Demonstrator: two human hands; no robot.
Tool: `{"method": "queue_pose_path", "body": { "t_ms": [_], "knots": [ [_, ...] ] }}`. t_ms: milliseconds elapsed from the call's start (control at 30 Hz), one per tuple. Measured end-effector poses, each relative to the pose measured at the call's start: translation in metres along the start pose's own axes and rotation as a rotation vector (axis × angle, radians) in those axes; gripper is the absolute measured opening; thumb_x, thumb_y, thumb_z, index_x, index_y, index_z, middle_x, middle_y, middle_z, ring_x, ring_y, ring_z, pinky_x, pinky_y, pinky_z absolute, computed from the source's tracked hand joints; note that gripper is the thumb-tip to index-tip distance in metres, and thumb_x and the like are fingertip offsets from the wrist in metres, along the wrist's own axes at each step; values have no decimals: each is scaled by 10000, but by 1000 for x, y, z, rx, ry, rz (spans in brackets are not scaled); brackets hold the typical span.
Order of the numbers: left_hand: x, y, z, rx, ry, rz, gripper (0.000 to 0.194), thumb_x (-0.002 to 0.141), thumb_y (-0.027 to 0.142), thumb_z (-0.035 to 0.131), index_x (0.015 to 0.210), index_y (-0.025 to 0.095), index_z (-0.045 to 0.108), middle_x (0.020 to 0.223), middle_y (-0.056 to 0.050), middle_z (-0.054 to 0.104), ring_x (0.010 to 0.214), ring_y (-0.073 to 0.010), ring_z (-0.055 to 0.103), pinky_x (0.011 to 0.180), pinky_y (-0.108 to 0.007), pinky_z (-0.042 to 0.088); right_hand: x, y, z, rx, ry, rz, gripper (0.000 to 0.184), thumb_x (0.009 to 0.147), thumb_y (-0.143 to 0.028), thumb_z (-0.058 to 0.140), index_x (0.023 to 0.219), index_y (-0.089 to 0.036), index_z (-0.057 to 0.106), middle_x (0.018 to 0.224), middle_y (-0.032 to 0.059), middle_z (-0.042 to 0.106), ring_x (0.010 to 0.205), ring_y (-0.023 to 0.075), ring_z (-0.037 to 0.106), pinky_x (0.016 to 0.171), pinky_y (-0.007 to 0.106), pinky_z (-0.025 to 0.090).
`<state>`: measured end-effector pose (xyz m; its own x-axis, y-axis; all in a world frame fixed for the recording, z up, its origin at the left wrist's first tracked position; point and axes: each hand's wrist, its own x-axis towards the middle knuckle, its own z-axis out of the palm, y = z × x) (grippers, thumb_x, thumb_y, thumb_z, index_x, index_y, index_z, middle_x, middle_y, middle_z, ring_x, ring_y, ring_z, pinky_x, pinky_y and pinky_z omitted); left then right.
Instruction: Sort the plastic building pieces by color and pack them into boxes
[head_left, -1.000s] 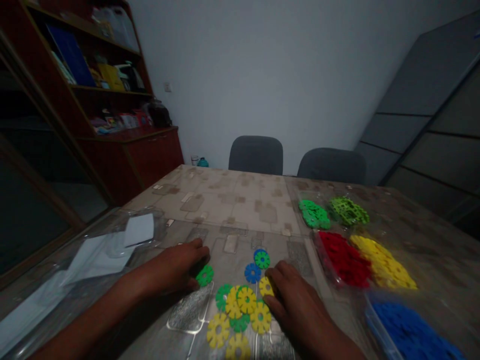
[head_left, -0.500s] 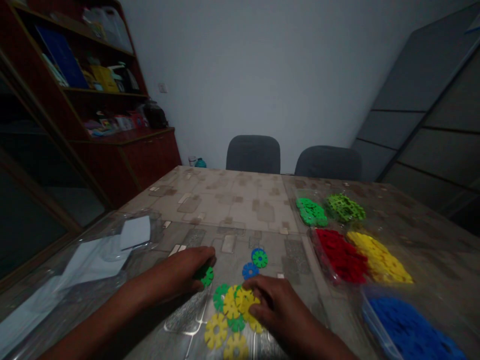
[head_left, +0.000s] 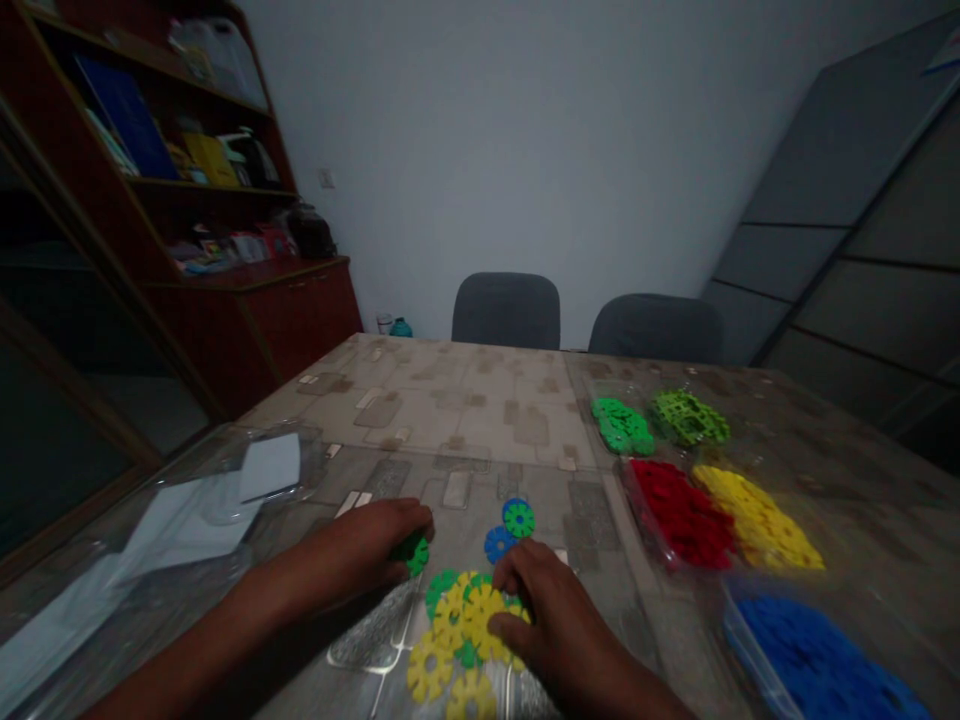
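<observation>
Our left hand [head_left: 337, 547] pinching green plastic flower disc [head_left: 417, 553]; right hand [head_left: 547, 620] just shifted onto yellow plastic flower disc [head_left: 476, 612], grip unclear.

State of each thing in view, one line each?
Left hand: curled around a green plastic snowflake disc.
Right hand: resting on a yellow plastic snowflake disc.
Yellow disc: overlapping other discs in a loose pile.
Blue plastic snowflake disc: lying flat, apart from the pile.
Red plastic discs: heaped in a clear tray.
Red-brown wooden cabinet doors: shut.
</observation>
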<state>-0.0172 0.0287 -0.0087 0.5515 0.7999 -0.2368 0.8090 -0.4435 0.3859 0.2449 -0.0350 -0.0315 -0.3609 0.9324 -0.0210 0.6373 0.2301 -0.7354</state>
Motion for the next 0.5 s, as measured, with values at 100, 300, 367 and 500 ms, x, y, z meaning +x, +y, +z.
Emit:
{"method": "queue_pose_path", "body": {
  "t_ms": [100, 300, 367, 500],
  "knots": [
    [0, 4, -3, -12, -3, 8, 191, 770, 168, 586, 935, 253, 630, 960, -21, 714, 891, -240, 649, 755, -316, 450, 2, 0, 1, 39, -5, -11, 264, 713, 51, 591, 756, -203, 536, 818, -16, 581, 803, 163, 555, 731, 260, 393],
    [1, 11, -7, -24, 39, 14, 134, 866, 219, 547, 911, 234, 672, 917, -43, 723, 859, -235, 657, 756, -312, 444, -2, -7, -4, 16, -59, 10, 298, 777, -89, 668, 1041, -214, 608, 1011, 35, 639, 960, 214, 581, 854, 324, 430],
    [0, 14, -8, -35, 43, 25, 141, 873, 229, 558, 934, 240, 685, 939, -41, 729, 881, -235, 662, 768, -311, 449, -3, -8, -4, -28, -107, -17, 426, 740, -121, 733, 1125, -231, 591, 1185, 72, 621, 1097, 255, 548, 944, 366, 410],
    [-3, 23, -11, -115, 5, 99, 115, 875, 240, 599, 953, 242, 685, 967, -26, 727, 916, -226, 666, 803, -310, 457, -3, -6, -1, -46, -102, 17, 422, 680, -49, 721, 1027, -233, 568, 1111, 44, 634, 1019, 234, 560, 874, 321, 417]
  ]
}}
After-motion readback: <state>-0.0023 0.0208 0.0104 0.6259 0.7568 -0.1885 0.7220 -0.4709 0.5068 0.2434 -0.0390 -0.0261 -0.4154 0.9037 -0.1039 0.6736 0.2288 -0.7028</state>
